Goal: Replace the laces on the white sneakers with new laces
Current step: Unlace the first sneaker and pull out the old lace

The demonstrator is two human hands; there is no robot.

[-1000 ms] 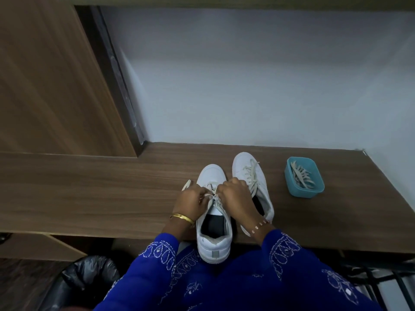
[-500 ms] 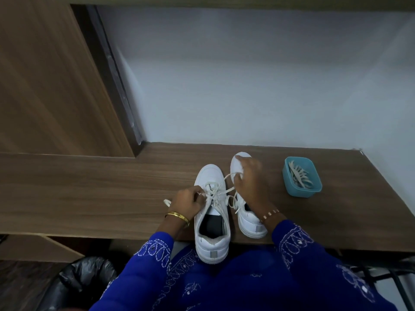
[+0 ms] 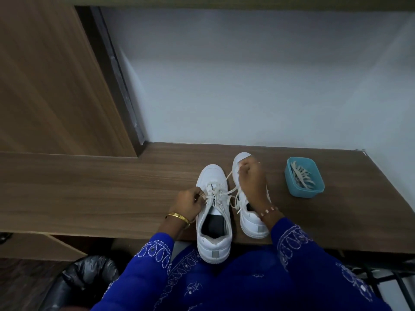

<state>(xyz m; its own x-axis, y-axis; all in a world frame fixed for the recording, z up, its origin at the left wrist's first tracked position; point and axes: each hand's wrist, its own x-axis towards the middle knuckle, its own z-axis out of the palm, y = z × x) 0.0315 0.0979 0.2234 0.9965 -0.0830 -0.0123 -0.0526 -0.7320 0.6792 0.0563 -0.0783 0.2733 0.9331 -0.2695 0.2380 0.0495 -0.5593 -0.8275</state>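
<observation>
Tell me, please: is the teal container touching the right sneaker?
Apart. The head view shows a strip of bare wooden desk between the teal container and the right sneaker, whose far part lies under the right hand.

No readable text, label, brand, number or sign anywhere. Grey heel tab on sneaker (image 3: 214, 223) just beside left hand (image 3: 187, 204): blank, nothing legible. Same tab on second sneaker (image 3: 252, 218) under right hand (image 3: 250, 176): blank. Blue tub (image 3: 304, 177) beyond right hand: unmarked. Sleeve embroidery: pattern only, no letters.
</observation>
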